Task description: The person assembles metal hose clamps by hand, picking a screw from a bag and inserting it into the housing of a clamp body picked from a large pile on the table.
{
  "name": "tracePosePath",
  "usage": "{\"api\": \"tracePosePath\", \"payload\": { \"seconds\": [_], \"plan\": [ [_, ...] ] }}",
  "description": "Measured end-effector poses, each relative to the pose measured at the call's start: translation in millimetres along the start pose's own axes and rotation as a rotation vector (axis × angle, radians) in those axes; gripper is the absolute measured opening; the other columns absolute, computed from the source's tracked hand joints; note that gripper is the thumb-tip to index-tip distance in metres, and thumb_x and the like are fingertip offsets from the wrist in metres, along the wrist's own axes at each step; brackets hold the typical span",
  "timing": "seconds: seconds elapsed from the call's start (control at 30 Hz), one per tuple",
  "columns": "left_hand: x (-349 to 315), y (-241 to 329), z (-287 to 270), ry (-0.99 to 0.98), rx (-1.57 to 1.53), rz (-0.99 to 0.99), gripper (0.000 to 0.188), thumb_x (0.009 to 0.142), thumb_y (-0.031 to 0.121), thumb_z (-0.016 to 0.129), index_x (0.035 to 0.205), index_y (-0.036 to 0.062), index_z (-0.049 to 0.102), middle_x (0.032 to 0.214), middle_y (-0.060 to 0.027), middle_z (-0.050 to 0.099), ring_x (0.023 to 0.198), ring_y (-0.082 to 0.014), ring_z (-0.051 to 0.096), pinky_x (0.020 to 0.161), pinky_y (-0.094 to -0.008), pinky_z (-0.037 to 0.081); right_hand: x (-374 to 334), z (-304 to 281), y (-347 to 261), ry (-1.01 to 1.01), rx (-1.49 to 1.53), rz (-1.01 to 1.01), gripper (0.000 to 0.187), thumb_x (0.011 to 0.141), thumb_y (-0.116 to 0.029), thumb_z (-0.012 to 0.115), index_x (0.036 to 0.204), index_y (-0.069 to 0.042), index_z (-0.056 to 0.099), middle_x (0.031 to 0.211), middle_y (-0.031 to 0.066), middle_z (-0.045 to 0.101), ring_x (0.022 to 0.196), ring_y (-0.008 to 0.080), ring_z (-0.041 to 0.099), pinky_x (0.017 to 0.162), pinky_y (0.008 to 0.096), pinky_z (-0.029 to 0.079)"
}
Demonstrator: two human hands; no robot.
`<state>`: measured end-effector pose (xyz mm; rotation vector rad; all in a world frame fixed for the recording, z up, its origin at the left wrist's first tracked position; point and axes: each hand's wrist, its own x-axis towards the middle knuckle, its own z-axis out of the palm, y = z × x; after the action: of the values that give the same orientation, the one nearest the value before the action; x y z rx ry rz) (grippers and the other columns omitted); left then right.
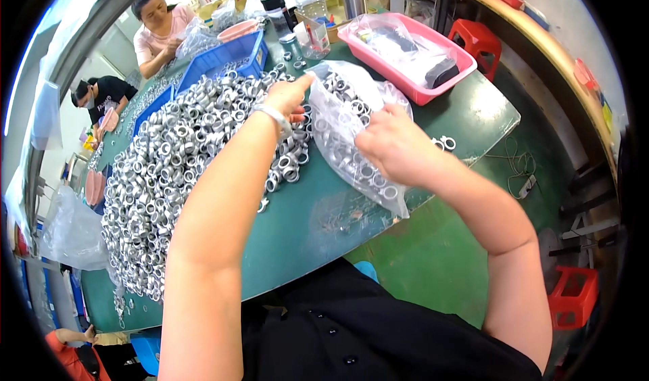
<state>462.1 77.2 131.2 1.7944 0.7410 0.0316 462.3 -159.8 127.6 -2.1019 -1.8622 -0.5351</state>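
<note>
A clear plastic bag (pixel 327 158), partly filled with silvery metal rings, lies tilted on the green table in front of me. My left hand (pixel 287 100), with a pale bangle at its wrist, is at the left edge of the bag's mouth, its fingers closed on the plastic. On the other side my right hand (pixel 389 144) is closed in a fist on the bag's right side; its fingertips are hidden. Left of the bag spreads a large heap of metal rings (pixel 182 151), partly covered by my left forearm.
Behind the heap stands a blue crate (pixel 226 56). A pink tray (pixel 419 93) with plastic-wrapped items sits at the table's back right. Several other people work around the table. Red stools (pixel 573 298) stand on the right; a few loose rings (pixel 446 143) lie near the right edge.
</note>
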Motion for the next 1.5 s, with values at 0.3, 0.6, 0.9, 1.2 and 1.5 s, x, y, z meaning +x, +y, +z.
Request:
{"api": "tracePosePath", "payload": {
  "seconds": [0.3, 0.6, 0.9, 1.2, 1.5],
  "plan": [
    [86, -20, 27, 0.141, 0.511, 0.063, 0.059, 0.074, 0.047, 0.057, 0.1, -0.0063, 0.058, 0.105, -0.0236, 0.058, 0.098, -0.0304, 0.057, 0.084, -0.0319, 0.042, -36, 10, -15, 0.145, 0.302, 0.178, 0.02, 0.066, -0.011, 0.065, 0.079, -0.007, 0.052, 0.071, 0.0066, 0.049, 0.08, 0.025, 0.047, 0.08, 0.0377, 0.032],
    [32, 22, 36, 0.107, -0.261, 0.383, 0.021, 0.087, 0.021, 0.05, 0.084, 0.0034, 0.061, 0.065, 0.0014, 0.052, 0.056, -0.0097, 0.044, 0.053, -0.0245, 0.036, -46, 46, -19, 0.27, 0.2, 0.403, 0.025, 0.06, -0.012, 0.068, 0.074, -0.008, 0.048, 0.071, 0.0054, 0.05, 0.077, 0.0249, 0.046, 0.075, 0.0382, 0.033],
    [-29, 71, 10, 0.167, -0.257, 0.434, 0.022, 0.086, 0.02, 0.052, 0.074, 0.003, 0.061, 0.066, -0.0013, 0.052, 0.059, -0.011, 0.044, 0.055, -0.0263, 0.036, -32, 24, 7, 0.661, 0.365, 0.323, 0.019, 0.061, 0.001, 0.063, 0.066, -0.004, 0.045, 0.065, 0.0094, 0.046, 0.065, 0.0294, 0.044, 0.059, 0.0362, 0.035],
    [-17, 121, 40, 0.246, -0.36, 0.582, 0.023, 0.08, 0.022, 0.058, 0.072, 0.0006, 0.059, 0.066, -0.0067, 0.055, 0.061, -0.0154, 0.048, 0.057, -0.0308, 0.039, -2, -16, 46, 0.887, 0.194, 0.236, 0.017, 0.062, 0.003, 0.061, 0.064, -0.005, 0.047, 0.063, 0.0099, 0.045, 0.065, 0.0298, 0.044, 0.059, 0.0363, 0.036],
    [1, 114, 48, 0.205, -0.386, 0.694, 0.023, 0.078, 0.019, 0.057, 0.068, -0.0013, 0.058, 0.059, -0.0021, 0.051, 0.052, -0.0119, 0.044, 0.049, -0.0289, 0.036, -16, 13, -14, 0.779, 0.431, 0.152, 0.021, 0.063, 0.001, 0.066, 0.062, -0.004, 0.045, 0.062, 0.0095, 0.043, 0.062, 0.0279, 0.043, 0.057, 0.0338, 0.037]
  ]
}}
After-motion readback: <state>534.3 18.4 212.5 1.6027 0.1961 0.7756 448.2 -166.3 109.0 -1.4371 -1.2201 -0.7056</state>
